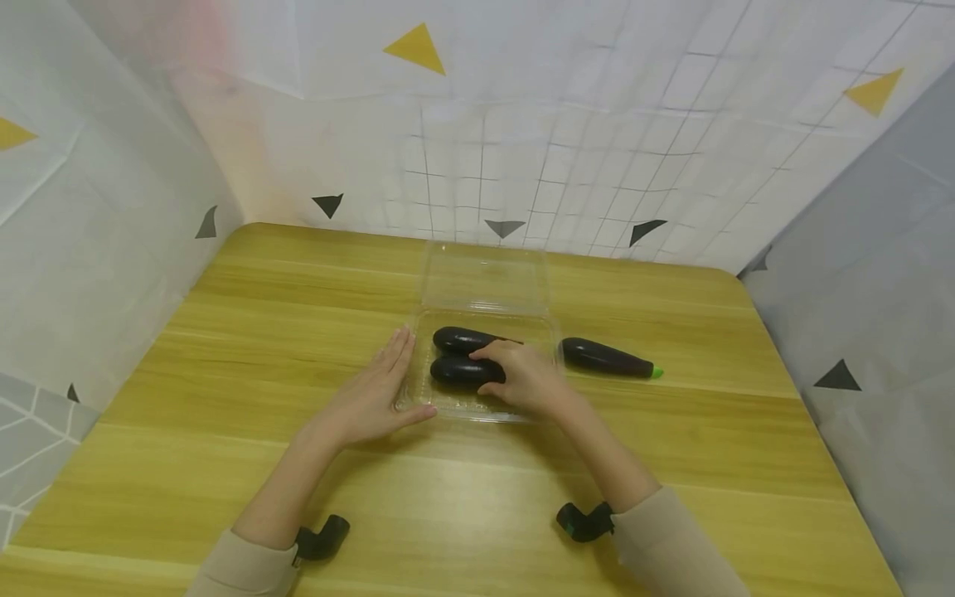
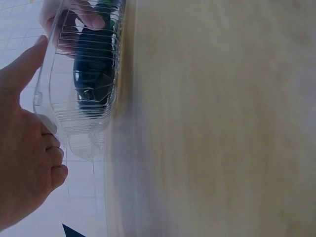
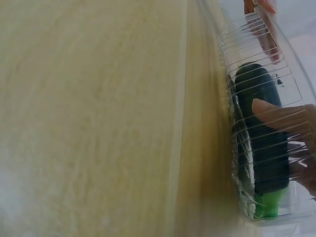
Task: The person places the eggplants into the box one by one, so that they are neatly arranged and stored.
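A clear plastic clamshell container (image 1: 477, 417) sits on the table with its lid folded back. Two dark eggplants lie side by side in it: a far eggplant (image 1: 464, 339) and a near eggplant (image 1: 457, 371). My right hand (image 1: 528, 377) reaches in from the right and grips the near eggplant, thumb on its near side. Through the ribbed wall in the right wrist view, the near eggplant (image 3: 266, 165) shows its green stem end. Along the container's left edge rests my left hand (image 1: 369, 396), fingers extended and thumb spread along the near rim.
A third eggplant (image 1: 606, 356) with a green tip lies on the table just right of the container. The open lid (image 1: 485, 278) extends toward the table's back edge. Patterned white sheets (image 1: 358, 141) hang behind and beside the wooden table (image 1: 671, 514).
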A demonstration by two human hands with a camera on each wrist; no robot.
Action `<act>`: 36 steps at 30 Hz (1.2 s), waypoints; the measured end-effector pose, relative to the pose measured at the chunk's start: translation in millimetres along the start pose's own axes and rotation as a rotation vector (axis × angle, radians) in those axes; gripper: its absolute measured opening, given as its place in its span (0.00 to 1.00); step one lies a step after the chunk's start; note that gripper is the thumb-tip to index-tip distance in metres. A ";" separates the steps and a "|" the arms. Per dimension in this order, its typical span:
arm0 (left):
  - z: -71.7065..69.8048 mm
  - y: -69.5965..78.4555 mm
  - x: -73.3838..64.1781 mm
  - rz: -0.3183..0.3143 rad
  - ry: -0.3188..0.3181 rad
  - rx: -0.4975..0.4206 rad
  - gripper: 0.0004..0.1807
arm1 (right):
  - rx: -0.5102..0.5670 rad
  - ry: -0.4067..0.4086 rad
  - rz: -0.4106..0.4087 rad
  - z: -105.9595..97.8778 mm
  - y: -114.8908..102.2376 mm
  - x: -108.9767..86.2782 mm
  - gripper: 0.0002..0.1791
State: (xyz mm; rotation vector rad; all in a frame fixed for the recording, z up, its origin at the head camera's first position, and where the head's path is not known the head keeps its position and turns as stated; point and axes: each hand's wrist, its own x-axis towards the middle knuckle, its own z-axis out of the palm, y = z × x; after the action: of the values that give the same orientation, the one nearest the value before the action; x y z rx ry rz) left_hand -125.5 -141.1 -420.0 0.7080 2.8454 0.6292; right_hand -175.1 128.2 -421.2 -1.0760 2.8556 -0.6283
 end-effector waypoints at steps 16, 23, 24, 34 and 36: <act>2.0 -0.1 0.0 -0.013 0.004 -0.012 0.59 | -0.070 0.111 0.012 -3.0 0.1 -6.4 0.30; 1.8 0.4 0.0 -0.016 -0.006 -0.010 0.61 | -0.065 0.122 0.039 -11.4 -1.3 -14.6 0.32; 1.7 0.6 0.0 -0.015 -0.007 -0.009 0.61 | -0.056 0.133 0.046 -12.8 -1.3 -16.3 0.32; 0.4 1.8 0.3 -0.010 -0.006 -0.006 0.61 | 0.310 0.326 -0.062 -28.3 13.4 -32.8 0.27; 0.2 1.7 0.5 -0.008 -0.005 -0.004 0.61 | 0.363 0.344 -0.082 -30.0 16.5 -35.7 0.26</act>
State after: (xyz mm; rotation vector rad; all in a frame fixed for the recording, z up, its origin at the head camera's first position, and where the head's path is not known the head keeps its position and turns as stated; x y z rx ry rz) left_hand -125.2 -139.5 -419.6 0.6965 2.8401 0.6316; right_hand -163.2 173.1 -404.1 -1.1160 2.7983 -1.3967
